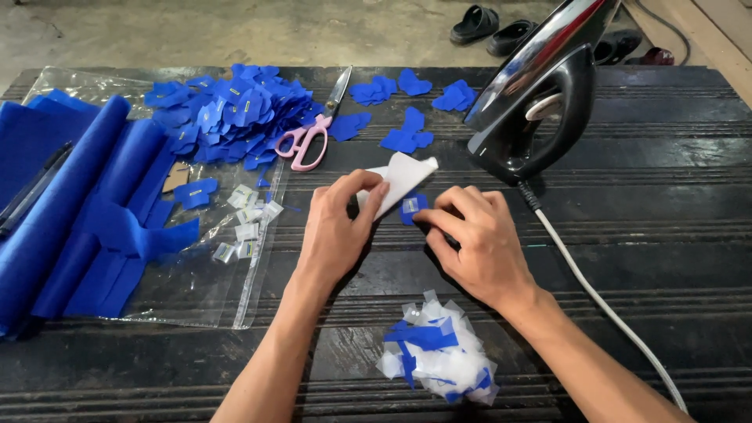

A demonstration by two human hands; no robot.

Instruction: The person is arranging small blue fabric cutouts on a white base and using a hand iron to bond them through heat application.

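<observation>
**Inspector:** Now, the item in hand. Where is it?

**Assistant:** A small blue fabric piece (412, 207) with a pale tab on it lies on the dark ribbed table (666, 235), near the middle, between the two hands. The right hand (478, 243) presses on it from the right, fingers curled close together, fingertips on or at its edge.

**Inspector:** And the left hand?

**Assistant:** The left hand (335, 231) pinches a white paper sheet (403, 178) between thumb and fingers. The sheet is lifted and curled back, its lower corner just beside the blue piece.

**Inspector:** Surroundings, nearest first.

**Assistant:** A heap of white and blue offcuts (439, 356) sits on the table near the person, between the forearms. A black iron (540, 102) stands on its heel to the upper right, its white cord (603, 305) running down past the right wrist. Blue heart-shaped cutouts (407, 133) lie scattered behind the hands. Pink-handled scissors (313, 133) rest closed beside them.

**Inspector:** Left side?

**Assistant:** A large pile of blue cutouts (227, 113) on a clear plastic bag (196, 290), small white tabs (247, 219) scattered on the bag, and rolled blue fabric (70, 211) at the far left. Dark sandals (493, 30) sit on the floor beyond the table.
</observation>
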